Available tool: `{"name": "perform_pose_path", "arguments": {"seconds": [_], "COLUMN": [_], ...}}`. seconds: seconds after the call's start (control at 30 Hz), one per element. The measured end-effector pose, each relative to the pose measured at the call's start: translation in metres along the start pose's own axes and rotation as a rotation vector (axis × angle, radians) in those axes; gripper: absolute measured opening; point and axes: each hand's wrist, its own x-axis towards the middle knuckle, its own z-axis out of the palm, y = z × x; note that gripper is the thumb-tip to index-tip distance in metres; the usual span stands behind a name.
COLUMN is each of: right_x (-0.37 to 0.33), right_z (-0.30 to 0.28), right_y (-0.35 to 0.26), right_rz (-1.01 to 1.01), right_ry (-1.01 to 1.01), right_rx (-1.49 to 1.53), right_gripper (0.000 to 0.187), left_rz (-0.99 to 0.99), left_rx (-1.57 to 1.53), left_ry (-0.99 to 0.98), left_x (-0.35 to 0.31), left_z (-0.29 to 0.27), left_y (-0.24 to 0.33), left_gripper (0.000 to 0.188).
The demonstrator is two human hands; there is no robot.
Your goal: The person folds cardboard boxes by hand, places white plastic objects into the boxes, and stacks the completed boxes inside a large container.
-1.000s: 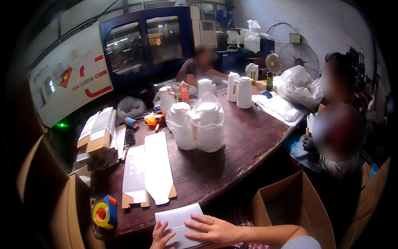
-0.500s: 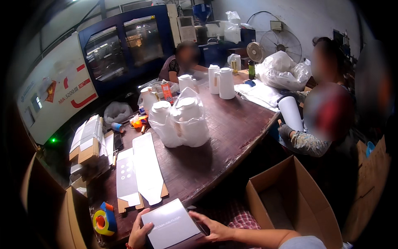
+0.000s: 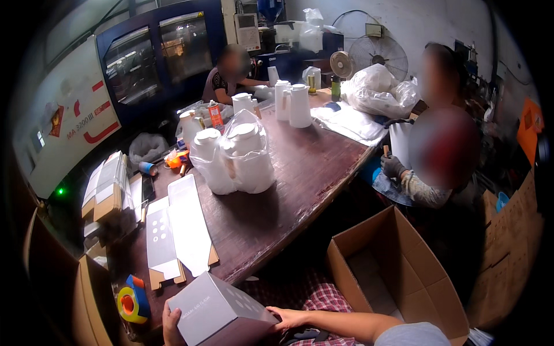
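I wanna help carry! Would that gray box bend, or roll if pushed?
The gray box is probably stiff: its edges look straight. Its flat sides likely keep it from rolling. Heaviness is unclear: its inside is hidden.

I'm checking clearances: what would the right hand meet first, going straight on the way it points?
The grey box. The right hand points leftward at it and seems to be touching its right end, so there is apparently no gap, though exact contact is hard to make out.

Dotted side (image 3: 242, 297) of grey box (image 3: 212, 310) now in view
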Motion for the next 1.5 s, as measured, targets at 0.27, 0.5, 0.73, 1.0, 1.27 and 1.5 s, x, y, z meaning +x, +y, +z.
{"name": "perform_pose_path", "arguments": {"seconds": [0.27,0.5,0.73,1.0,1.27,1.5], "right_x": [0.015,-0.008,-0.003,-0.042,-0.148,-0.268], "right_z": [0.011,0.009,0.0,0.011,-0.045,-0.058], "right_y": [0.034,-0.018,-0.013,-0.069,-0.128,-0.07], "right_rz": [-0.079,-0.318,-0.238,-0.378,-0.771,-0.737], "right_ry": [0.139,0.481,0.564,0.579,0.973,1.479], "right_rx": [0.204,0.619,0.664,0.513,0.22,0.286], "right_gripper": [0.053,0.045,0.061,0.062,0.062,0.049], "left_rz": [-0.075,0.068,-0.048,-0.026,0.244,0.293], "left_rx": [0.073,0.025,0.271,0.046,-0.007,0.112], "left_ry": [0.098,0.133,0.04,-0.131,-0.338,-0.839], "left_x": [-0.027,-0.025,-0.043,-0.041,-0.007,0.013], "left_z": [-0.011,-0.031,-0.013,-0.031,0.086,0.218], "left_y": [0.009,-0.011,-0.017,-0.026,0.014,0.031], "left_gripper": [0.044,0.052,0.041,0.053,0.08,0.091]}}
